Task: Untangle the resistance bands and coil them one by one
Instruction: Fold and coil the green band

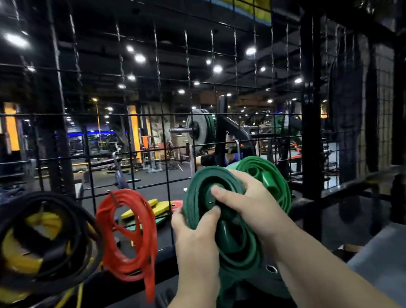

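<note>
A dark green resistance band [202, 192], wound into a thick coil, is held up in front of the wire grid. My left hand [194, 230] grips its lower left edge, thumb across the front. My right hand [244, 202] holds the right side, thumb pressed near the coil's middle. Loose green loops [237, 250] hang below my hands. A lighter green coiled band [264, 179] sits just behind my right hand. A red coiled band [129, 230] hangs on a hook to the left. Further left hangs a black band coil [50, 215] mixed with yellow bands [22, 257].
A black wire grid panel [164, 102] stands right behind the bands, with a black rail [343, 189] at the right. A green weight plate [253, 286] lies below my hands. A grey surface [405, 264] is at the lower right. Gym equipment fills the room beyond.
</note>
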Available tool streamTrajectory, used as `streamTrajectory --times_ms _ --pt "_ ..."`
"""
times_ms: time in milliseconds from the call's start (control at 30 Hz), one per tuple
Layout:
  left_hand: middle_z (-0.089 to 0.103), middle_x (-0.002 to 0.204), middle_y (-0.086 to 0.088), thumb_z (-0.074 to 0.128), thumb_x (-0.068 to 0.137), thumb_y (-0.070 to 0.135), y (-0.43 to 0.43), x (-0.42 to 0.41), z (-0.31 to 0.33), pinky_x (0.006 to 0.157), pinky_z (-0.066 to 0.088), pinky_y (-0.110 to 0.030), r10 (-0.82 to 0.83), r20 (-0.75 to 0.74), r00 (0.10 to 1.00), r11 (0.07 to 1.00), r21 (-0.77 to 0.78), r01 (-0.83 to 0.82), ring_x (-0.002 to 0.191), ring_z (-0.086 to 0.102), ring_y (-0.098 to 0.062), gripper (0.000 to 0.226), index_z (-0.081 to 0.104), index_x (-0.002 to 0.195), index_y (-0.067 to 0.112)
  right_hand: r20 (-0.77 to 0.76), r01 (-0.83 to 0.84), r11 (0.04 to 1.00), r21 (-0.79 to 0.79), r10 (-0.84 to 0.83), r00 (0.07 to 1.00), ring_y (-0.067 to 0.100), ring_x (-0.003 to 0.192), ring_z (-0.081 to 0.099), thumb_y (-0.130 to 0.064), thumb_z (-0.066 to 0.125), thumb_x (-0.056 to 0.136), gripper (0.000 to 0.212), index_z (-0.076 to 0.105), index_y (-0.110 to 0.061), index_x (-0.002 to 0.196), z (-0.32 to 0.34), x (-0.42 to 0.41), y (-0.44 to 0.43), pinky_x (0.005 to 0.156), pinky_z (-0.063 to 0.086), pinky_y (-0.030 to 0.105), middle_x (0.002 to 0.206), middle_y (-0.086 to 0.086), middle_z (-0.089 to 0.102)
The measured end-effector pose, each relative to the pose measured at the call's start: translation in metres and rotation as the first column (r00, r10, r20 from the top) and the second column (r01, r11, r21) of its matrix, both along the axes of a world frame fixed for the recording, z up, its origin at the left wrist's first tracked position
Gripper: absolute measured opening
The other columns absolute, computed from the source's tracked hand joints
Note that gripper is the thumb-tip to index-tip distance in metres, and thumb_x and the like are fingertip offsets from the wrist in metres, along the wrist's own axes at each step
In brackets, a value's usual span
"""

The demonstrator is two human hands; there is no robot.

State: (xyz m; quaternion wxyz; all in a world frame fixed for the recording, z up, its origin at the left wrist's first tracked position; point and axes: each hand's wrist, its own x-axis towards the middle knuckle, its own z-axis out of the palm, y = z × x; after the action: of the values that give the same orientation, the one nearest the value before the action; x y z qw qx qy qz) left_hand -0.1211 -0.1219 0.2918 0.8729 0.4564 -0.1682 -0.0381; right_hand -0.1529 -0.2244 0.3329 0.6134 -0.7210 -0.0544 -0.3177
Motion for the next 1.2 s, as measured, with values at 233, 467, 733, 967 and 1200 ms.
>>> streamTrajectory --times_ms 233,467,733,967,1200 --pt "0.070 0.099 -0.016 0.071 0.076 0.019 0.009 0.021 0.024 0.073 0.059 -0.047 0.069 -0.063 0.996 0.997 -0.039 -0.072 0.085 0.071 -0.032 0.048 0.051 0.119 0.021 -0.051 0.060 0.987 -0.152 -0.069 0.996 0.014 0.097 0.070 -0.040 0.075 0.071 0.048 0.064 -0.028 0.117 0.033 0.025 0.014 0.091 0.055 0.043 0.104 -0.004 0.073" --pt "0.069 0.098 -0.017 0.071 0.076 0.021 0.012 0.043 0.043 0.068 0.060 -0.051 0.099 -0.131 0.986 0.995 0.001 -0.099 0.080 0.071 -0.034 0.052 0.047 0.121 0.019 -0.113 0.132 0.980 -0.147 -0.149 0.982 0.022 0.087 0.072 -0.046 0.077 0.067 0.047 0.069 -0.020 0.105 0.048 0.050 0.017 0.081 0.059 0.046 0.094 0.001 0.075" --pt "0.070 0.099 -0.012 0.073 0.059 0.036 0.006 0.059 0.031 0.076 0.058 -0.054 0.073 -0.204 0.976 0.994 0.090 -0.055 0.084 0.071 -0.033 0.053 0.049 0.105 0.031 -0.256 0.109 0.994 -0.021 -0.110 0.960 0.029 0.084 0.073 -0.042 0.079 0.057 0.062 0.066 -0.011 0.109 0.037 0.071 0.008 0.082 0.059 0.049 0.095 0.011 0.074" --pt "0.067 0.104 -0.002 0.068 0.054 0.062 0.007 0.056 0.020 0.084 0.057 -0.047 0.137 -0.119 0.983 0.963 0.250 -0.104 0.092 0.068 -0.027 0.077 0.044 0.121 0.033 -0.268 -0.022 0.999 0.027 0.028 0.963 0.029 0.095 0.072 -0.035 0.083 0.058 0.071 0.059 -0.014 0.122 0.019 0.070 -0.008 0.090 0.055 0.051 0.104 0.010 0.074" --pt "0.053 0.124 0.013 0.071 0.067 0.061 0.012 0.043 -0.006 0.104 0.044 -0.043 0.190 0.099 0.977 0.927 0.310 -0.212 0.116 0.053 -0.014 0.072 0.045 0.131 0.045 -0.176 0.005 0.999 -0.049 -0.013 0.984 0.019 0.100 0.070 -0.029 0.082 0.067 0.065 0.057 -0.024 0.127 0.009 0.064 -0.013 0.093 0.055 0.044 0.107 0.001 0.074"
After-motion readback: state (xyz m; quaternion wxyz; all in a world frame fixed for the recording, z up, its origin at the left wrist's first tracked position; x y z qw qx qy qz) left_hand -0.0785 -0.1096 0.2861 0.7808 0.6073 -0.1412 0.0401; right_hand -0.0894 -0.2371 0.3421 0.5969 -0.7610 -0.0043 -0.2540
